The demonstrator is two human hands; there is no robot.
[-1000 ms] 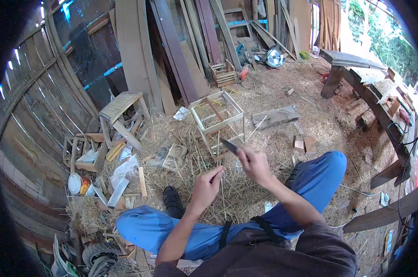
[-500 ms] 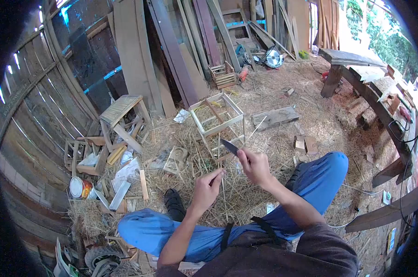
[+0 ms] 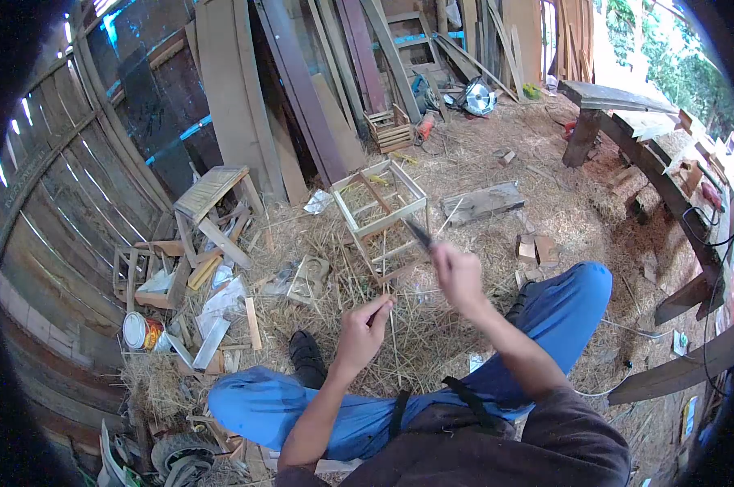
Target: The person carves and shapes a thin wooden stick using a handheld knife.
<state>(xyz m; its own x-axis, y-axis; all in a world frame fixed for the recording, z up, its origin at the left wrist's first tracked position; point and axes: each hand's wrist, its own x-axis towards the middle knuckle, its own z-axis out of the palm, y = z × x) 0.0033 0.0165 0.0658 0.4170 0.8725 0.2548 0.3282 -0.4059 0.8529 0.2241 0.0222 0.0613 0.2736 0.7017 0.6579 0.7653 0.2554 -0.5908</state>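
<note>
In my right hand [image 3: 459,280] is a knife [image 3: 418,234], its dark blade pointing up and to the left, away from me. My left hand [image 3: 364,330] is closed in a pinch, lower and to the left of the knife. Whatever lies between its fingertips is too small to make out; a thin pale strip shows just below them against the straw. The two hands are apart. Beyond them stands a small frame of pale wooden strips [image 3: 390,220] with a brown crosspiece.
Straw and shavings cover the floor. A small wooden stool [image 3: 213,193], an open can [image 3: 136,330] and wood offcuts lie to the left. Planks [image 3: 298,89] lean at the back beside a circular saw [image 3: 478,99]. A heavy bench [image 3: 660,166] with cables runs along the right.
My right hand has moved a little right and away from my left hand, and the knife blade has swung to point more upward. My left hand has barely moved.
</note>
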